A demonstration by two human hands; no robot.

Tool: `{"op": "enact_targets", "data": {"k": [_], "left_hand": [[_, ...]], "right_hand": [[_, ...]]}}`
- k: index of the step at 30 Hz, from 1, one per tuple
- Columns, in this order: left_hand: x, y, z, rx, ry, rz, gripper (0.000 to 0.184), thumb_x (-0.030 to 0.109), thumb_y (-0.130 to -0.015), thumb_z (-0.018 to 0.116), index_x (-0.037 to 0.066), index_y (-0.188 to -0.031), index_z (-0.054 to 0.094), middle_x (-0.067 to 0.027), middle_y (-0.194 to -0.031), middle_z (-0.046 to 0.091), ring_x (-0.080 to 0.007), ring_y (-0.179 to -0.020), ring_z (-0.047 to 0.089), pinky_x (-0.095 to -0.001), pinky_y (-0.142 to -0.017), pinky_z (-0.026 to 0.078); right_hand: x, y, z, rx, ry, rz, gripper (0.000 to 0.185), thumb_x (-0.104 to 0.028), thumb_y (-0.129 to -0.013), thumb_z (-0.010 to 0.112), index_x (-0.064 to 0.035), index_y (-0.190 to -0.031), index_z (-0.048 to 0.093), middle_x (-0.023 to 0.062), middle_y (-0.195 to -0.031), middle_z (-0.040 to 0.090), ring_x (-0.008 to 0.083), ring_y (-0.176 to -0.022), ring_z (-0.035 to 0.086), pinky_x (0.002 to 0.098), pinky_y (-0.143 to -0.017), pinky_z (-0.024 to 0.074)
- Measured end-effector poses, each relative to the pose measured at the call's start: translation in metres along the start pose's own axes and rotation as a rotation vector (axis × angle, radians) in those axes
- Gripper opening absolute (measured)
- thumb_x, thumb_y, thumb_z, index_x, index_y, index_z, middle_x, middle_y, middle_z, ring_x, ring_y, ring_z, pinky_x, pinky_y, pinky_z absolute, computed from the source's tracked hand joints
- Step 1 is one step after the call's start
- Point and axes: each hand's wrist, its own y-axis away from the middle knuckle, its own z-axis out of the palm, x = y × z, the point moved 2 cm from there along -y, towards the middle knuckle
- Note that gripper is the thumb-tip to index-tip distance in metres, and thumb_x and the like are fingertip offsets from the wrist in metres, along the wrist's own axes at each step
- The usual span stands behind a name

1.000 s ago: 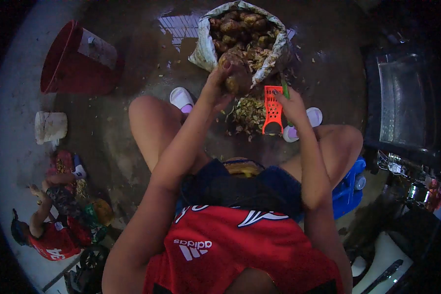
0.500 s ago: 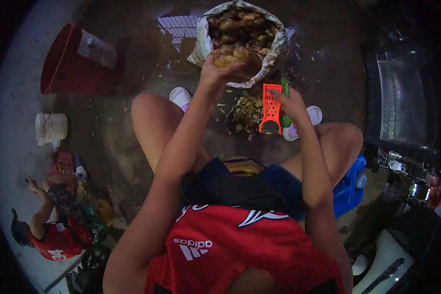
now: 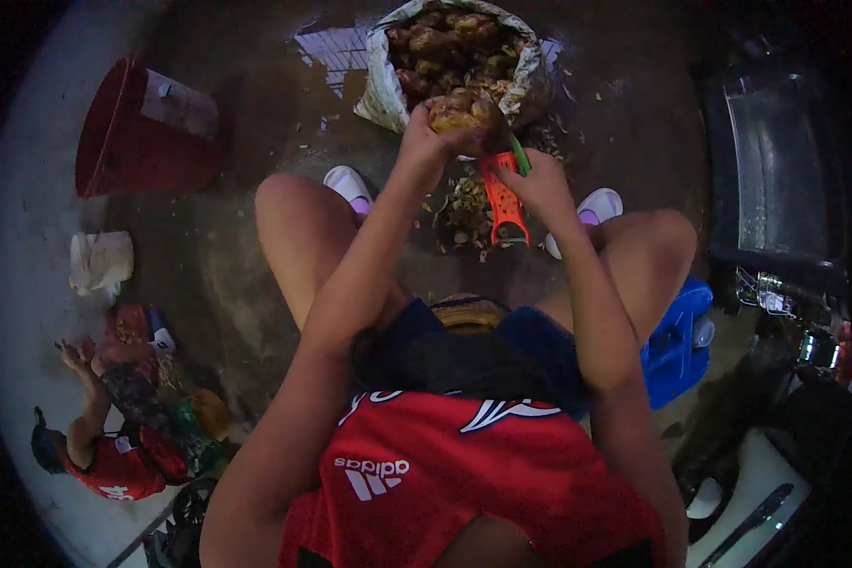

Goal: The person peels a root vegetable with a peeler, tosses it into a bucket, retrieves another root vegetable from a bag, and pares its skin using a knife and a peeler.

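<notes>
My left hand (image 3: 428, 142) is closed around a lumpy brown-and-yellow tuber (image 3: 466, 110), held over the near rim of a white sack (image 3: 382, 95). More brown tubers (image 3: 445, 47) fill the sack. My right hand (image 3: 540, 186) grips an orange peeler (image 3: 507, 214) with a row of holes in its flat body. A green strip (image 3: 519, 154) sticks up beside the fingers; whether it belongs to the peeler I cannot tell. The peeler's upper end is close to the tuber's underside, and contact is not clear. Peelings (image 3: 464, 206) lie on the floor below.
To the left stand a large red bucket (image 3: 114, 133) and a small white bucket (image 3: 101, 261). Another person (image 3: 114, 459) sits at lower left. A blue container (image 3: 674, 350) is beside my right leg, and a dark bin with a clear panel (image 3: 781, 170) stands at right.
My right hand has moved up and left with the peeler, closer to the tuber. My left hand has shifted slightly right, still holding the tuber.
</notes>
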Motion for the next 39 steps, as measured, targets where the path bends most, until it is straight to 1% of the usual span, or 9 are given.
{"op": "enact_targets", "data": {"k": [2, 14, 20, 23, 26, 29, 32, 35, 39], "left_hand": [[0.003, -0.004, 0.000, 0.014, 0.098, 0.001, 0.061, -0.005, -0.069, 0.067, 0.000, -0.119, 0.033, -0.0165, -0.107, 0.055, -0.0275, -0.088, 0.062, -0.0389, -0.072, 0.055], [-0.001, -0.008, -0.003, -0.088, 0.151, 0.122, 0.057, -0.002, -0.072, 0.066, 0.001, -0.120, 0.036, -0.0156, -0.110, 0.055, -0.0276, -0.098, 0.059, -0.0425, -0.081, 0.053], [0.008, -0.002, 0.004, -0.078, 0.256, -0.082, 0.047, 0.027, -0.085, 0.058, 0.005, -0.124, 0.042, -0.0137, -0.120, 0.052, -0.0276, -0.106, 0.055, -0.0475, -0.088, 0.047], [0.010, 0.000, -0.001, 0.060, 0.230, -0.167, 0.048, 0.035, -0.087, 0.053, 0.010, -0.126, 0.042, -0.0119, -0.123, 0.051, -0.0277, -0.109, 0.054, -0.0468, -0.087, 0.047], [0.020, 0.004, 0.005, -0.012, 0.265, -0.206, 0.048, 0.033, -0.085, 0.055, 0.014, -0.127, 0.042, -0.0109, -0.124, 0.051, -0.0287, -0.110, 0.052, -0.0443, -0.085, 0.048], [0.015, 0.004, 0.006, -0.092, 0.306, -0.177, 0.047, 0.034, -0.085, 0.055, 0.014, -0.126, 0.043, -0.0105, -0.124, 0.051, -0.0293, -0.111, 0.052, -0.0427, -0.083, 0.049], [0.014, 0.011, 0.010, -0.089, 0.349, -0.229, 0.048, 0.033, -0.082, 0.060, 0.014, -0.124, 0.045, -0.0083, -0.121, 0.052, -0.0249, -0.108, 0.054, -0.0441, -0.084, 0.048], [0.003, 0.008, 0.007, -0.008, 0.418, -0.252, 0.046, 0.033, -0.085, 0.056, 0.012, -0.125, 0.045, -0.0104, -0.125, 0.050, -0.0293, -0.112, 0.051, -0.0424, -0.089, 0.045], [0.009, 0.018, 0.019, 0.002, 0.301, -0.300, 0.047, 0.032, -0.086, 0.055, 0.010, -0.126, 0.043, -0.0112, -0.125, 0.050, -0.0280, -0.113, 0.050, -0.0425, -0.093, 0.043]], "right_hand": [[0.001, -0.001, 0.000, -0.008, 0.038, 0.011, 0.030, -0.026, -0.075, 0.067, -0.0001, -0.090, 0.062, 0.0124, -0.074, 0.063, 0.0192, -0.068, 0.061, 0.0325, -0.063, 0.0464], [0.004, 0.002, -0.001, -0.088, -0.069, -0.063, 0.030, -0.026, -0.073, 0.071, -0.0012, -0.088, 0.064, 0.0079, -0.073, 0.064, 0.0128, -0.066, 0.058, 0.0301, -0.062, 0.0458], [0.006, -0.002, -0.018, 0.059, -0.255, 0.006, 0.033, -0.031, -0.071, 0.072, -0.0004, -0.079, 0.062, 0.0043, -0.065, 0.059, 0.0113, -0.059, 0.052, 0.0304, -0.057, 0.0428], [0.000, 0.001, -0.028, -0.027, -0.250, 0.068, 0.037, -0.033, -0.070, 0.072, -0.0008, -0.084, 0.064, 0.0109, -0.072, 0.064, 0.0196, -0.065, 0.060, 0.0342, -0.063, 0.0458], [-0.017, 0.009, -0.035, -0.029, -0.134, 0.013, 0.035, -0.033, -0.070, 0.072, -0.0015, -0.084, 0.064, 0.0105, -0.071, 0.064, 0.0202, -0.065, 0.060, 0.0342, -0.063, 0.0458], [-0.014, 0.008, -0.029, 0.020, -0.127, 0.013, 0.034, -0.031, -0.071, 0.071, -0.0003, -0.079, 0.061, 0.0054, -0.064, 0.057, 0.0120, -0.060, 0.051, 0.0305, -0.058, 0.0427], [-0.004, 0.001, -0.021, 0.043, -0.145, -0.048, 0.030, -0.026, -0.071, 0.069, -0.0006, -0.086, 0.062, 0.0068, -0.066, 0.059, 0.0135, -0.061, 0.053, 0.0315, -0.060, 0.0436], [-0.007, 0.004, -0.023, 0.130, -0.146, -0.064, 0.028, -0.021, -0.068, 0.068, -0.0015, -0.088, 0.063, 0.0177, -0.075, 0.063, 0.0309, -0.070, 0.062, 0.0378, -0.064, 0.0469], [-0.008, 0.004, -0.027, 0.241, -0.070, -0.083, 0.028, -0.017, -0.066, 0.066, -0.0018, -0.089, 0.061, 0.0210, -0.078, 0.061, 0.0375, -0.075, 0.060, 0.0403, -0.067, 0.0471]]}}
